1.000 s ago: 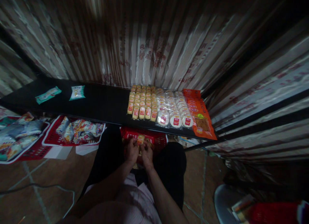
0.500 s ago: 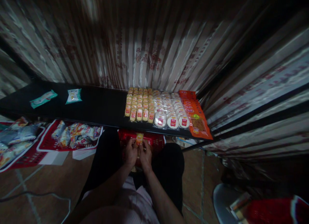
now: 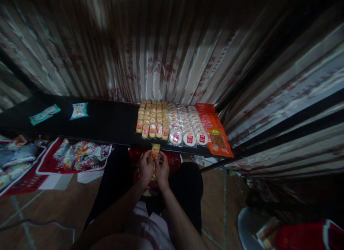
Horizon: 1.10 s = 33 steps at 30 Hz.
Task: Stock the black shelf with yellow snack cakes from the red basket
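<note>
Between my left hand [image 3: 146, 168] and my right hand [image 3: 161, 169] is a small yellow snack packet [image 3: 155, 150], upright, with the fingers of both hands closed on its sides. Both hands are over a red basket [image 3: 174, 160] between my knees, just in front of the shelf edge. On the black shelf [image 3: 113, 121], rows of similar yellow wrapped snacks [image 3: 152, 128] lie side by side. Right of them are rows of round white wrapped crackers [image 3: 189, 137], then flat orange bags [image 3: 219, 138] at the right end.
Two green-and-white packets, one a pillow-shaped packet [image 3: 79, 111] and one a long packet [image 3: 45, 114], lie on the shelf's left part. Red baskets of bagged snacks [image 3: 88, 151] stand below left. A pleated curtain [image 3: 161, 56] hangs behind. A stool [image 3: 248, 225] is at lower right.
The yellow packet has risen slightly toward the shelf edge, still in both hands. The whole view has shifted a little; the shelf's rows look the same.
</note>
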Each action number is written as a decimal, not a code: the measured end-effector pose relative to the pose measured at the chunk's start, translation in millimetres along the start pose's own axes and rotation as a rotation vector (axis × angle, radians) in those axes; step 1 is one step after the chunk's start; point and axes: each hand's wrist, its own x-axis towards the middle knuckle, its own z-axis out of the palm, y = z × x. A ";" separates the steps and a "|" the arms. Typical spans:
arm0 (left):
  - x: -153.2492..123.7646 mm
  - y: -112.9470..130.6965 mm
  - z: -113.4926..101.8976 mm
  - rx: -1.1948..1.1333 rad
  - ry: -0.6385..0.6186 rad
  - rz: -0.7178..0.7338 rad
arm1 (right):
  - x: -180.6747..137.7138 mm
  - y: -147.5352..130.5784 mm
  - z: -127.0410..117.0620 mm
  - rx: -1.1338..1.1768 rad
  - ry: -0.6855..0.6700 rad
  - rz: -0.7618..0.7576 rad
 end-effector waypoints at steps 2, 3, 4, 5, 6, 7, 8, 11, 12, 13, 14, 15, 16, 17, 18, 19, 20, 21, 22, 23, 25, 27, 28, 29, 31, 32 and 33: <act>3.5 3.4 1.4 0.003 0.003 0.012 | 4.0 -4.9 -0.7 0.000 -0.001 -0.010; 5.5 4.7 2.4 0.003 0.001 0.019 | 6.4 -7.2 -1.1 -0.009 0.001 -0.013; 7.7 5.9 3.6 0.002 -0.001 0.024 | 9.0 -9.5 -1.5 -0.020 0.005 -0.015; 10.0 7.2 4.9 0.003 -0.001 0.027 | 11.8 -11.8 -1.8 -0.033 0.009 -0.019; 12.3 8.7 6.3 0.004 0.001 0.030 | 14.8 -14.0 -2.1 -0.043 0.011 -0.026; 14.7 10.6 7.7 0.006 0.002 0.032 | 18.0 -16.1 -2.3 -0.048 0.013 -0.034; 17.1 12.6 9.2 0.009 0.002 0.035 | 21.2 -18.1 -2.4 -0.048 0.014 -0.046; 24.7 19.7 13.8 0.016 -0.003 0.054 | 31.4 -22.7 -2.0 -0.037 0.022 -0.080; 27.5 21.8 15.5 0.014 -0.001 0.058 | 34.9 -23.7 -1.7 -0.035 0.024 -0.089; 30.3 23.6 17.2 0.006 0.001 0.061 | 38.5 -24.4 -1.5 -0.036 0.023 -0.098; 33.2 25.0 19.0 -0.004 0.003 0.065 | 42.2 -24.8 -1.2 -0.038 0.023 -0.104; 36.0 25.9 20.8 -0.016 0.004 0.071 | 45.8 -25.2 -1.1 -0.042 0.025 -0.109; 38.6 26.5 22.5 -0.028 0.004 0.081 | 49.3 -25.5 -1.0 -0.046 0.027 -0.115; 41.0 26.8 24.2 -0.036 0.003 0.093 | 52.6 -25.8 -1.1 -0.051 0.029 -0.121; 43.2 26.8 25.8 -0.039 0.004 0.106 | 55.7 -26.3 -1.3 -0.056 0.030 -0.127; 45.0 26.6 27.2 -0.038 0.005 0.118 | 58.4 -26.8 -1.6 -0.061 0.028 -0.131; 46.6 26.3 28.5 -0.033 0.006 0.127 | 60.8 -27.3 -1.9 -0.067 0.024 -0.136; 47.9 25.8 29.7 -0.028 0.007 0.132 | 62.8 -27.8 -2.3 -0.076 0.020 -0.141; 49.0 25.1 30.9 -0.025 0.007 0.132 | 64.4 -28.1 -2.7 -0.085 0.019 -0.148; 50.1 24.3 32.0 -0.025 0.006 0.129 | 65.9 -28.2 -2.9 -0.096 0.019 -0.155; 52.0 22.4 34.3 -0.035 0.003 0.119 | 68.3 -27.3 -2.9 -0.119 0.025 -0.175; 54.1 20.5 36.7 -0.044 -0.004 0.119 | 70.8 -24.6 -2.1 -0.142 0.034 -0.189; 55.2 19.6 37.9 -0.044 -0.003 0.120 | 72.3 -22.6 -1.3 -0.152 0.038 -0.194; 56.4 18.8 39.1 -0.041 0.001 0.123 | 74.0 -20.4 -0.5 -0.162 0.040 -0.198; 58.7 17.4 41.2 -0.030 0.013 0.129 | 77.8 -15.2 1.7 -0.183 0.044 -0.210; 59.7 16.8 42.1 -0.025 0.019 0.131 | 79.8 -12.5 2.8 -0.193 0.049 -0.219; 60.7 16.2 43.0 -0.020 0.023 0.134 | 81.7 -9.8 3.9 -0.204 0.056 -0.227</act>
